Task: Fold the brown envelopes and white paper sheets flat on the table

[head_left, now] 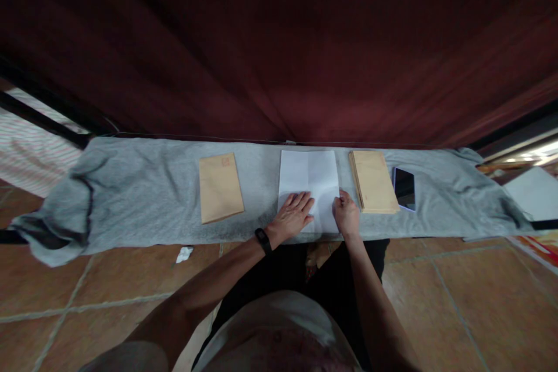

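Observation:
A white sheet of paper (322, 171) with a crease down its middle lies on the grey cloth in front of me. My left hand (294, 214) rests flat on the left half of the sheet, fingers stretched out. At the sheet's right edge, my right hand (347, 214) is closed with the fingertips pinching the paper. To the left of the sheet lies a brown envelope (221, 189) with a small reddish print near its top corner. A stack of brown envelopes (375, 183) sits just right of my right hand.
A phone (404, 189) with a dark screen lies right of the envelope stack. Grey cloth (143, 186) covers the long narrow surface, and a dark red curtain (279, 70) hangs behind it. A crumpled white scrap (184, 254) is on the tiled floor (131, 279).

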### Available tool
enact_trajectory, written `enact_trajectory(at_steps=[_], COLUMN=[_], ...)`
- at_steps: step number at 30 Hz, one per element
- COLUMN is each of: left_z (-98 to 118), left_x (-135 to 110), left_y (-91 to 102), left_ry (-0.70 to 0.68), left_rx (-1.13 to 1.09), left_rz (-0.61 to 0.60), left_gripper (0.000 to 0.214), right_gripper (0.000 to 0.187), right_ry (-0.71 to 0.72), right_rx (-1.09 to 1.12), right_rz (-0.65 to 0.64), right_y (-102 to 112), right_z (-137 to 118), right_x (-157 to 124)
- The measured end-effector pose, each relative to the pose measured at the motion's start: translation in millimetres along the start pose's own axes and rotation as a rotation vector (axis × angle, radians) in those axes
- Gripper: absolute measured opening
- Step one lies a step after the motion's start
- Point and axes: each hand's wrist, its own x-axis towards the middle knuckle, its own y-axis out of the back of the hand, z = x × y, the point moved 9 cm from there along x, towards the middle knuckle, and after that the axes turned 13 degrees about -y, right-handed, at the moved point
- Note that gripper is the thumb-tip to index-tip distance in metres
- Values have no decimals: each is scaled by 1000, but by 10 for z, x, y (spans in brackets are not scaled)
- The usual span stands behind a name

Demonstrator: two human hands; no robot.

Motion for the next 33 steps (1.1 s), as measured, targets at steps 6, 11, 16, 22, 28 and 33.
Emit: enact_trajectory(at_steps=[6,11,16,22,28,33], left_z=[-58,-95,-151,-93,1,-192], left_x=[73,55,8,158,420,447], left_y=[-35,-57,-54,-68,-53,-79], left_ry=[30,-15,-34,3,2,16], left_rx=[-6,-38,-49,-63,-29,-3], left_rz=[9,43,64,53,116,109], left_gripper=[52,55,56,54,57,64], right_gripper=[42,48,52,52,57,52], right_ry=[314,399,383,379,411,395], right_rx=[-105,-272,-335,-350,-326,-303], right_rz=[110,54,70,91,56,84], right_y=[-47,-357,-394,-378,-396,-361], right_z=[-316,-401,-369,-374,-365,-379], right_x=[-285,-585,-685,-707,-749,-725])
